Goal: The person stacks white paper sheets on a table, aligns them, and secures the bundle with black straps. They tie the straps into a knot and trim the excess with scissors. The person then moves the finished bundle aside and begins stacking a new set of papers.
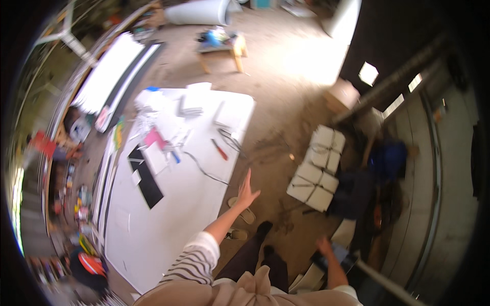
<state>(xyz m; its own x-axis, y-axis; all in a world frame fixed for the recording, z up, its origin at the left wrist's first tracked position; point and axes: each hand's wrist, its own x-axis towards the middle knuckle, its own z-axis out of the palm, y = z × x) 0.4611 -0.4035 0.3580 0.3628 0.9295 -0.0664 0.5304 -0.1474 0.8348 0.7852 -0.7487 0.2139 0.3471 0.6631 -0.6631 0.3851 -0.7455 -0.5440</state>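
My left hand [246, 192] is stretched out over the floor beside the right edge of a big white table [189, 229]. Its fingers are apart and nothing is in them. On the tabletop nearby lie a red-handled tool [219, 149] and a dark cable [204, 172]. Low on the right is my right hand [324, 247], smeared by motion, next to a dark flat object [344, 256]. Whether it touches or grips that object cannot be made out. Two pale stacks tied with dark cord, one [326, 145] behind the other [314, 184], rest ahead of it.
Loose white papers, a pink sheet [154, 138] and a black panel [145, 177] lie on the table. Pale sandals [244, 211] are on the floor by its edge. A wooden stool [237, 51] stands farther off. A blurred blue-and-dark shape [389, 159] is at right.
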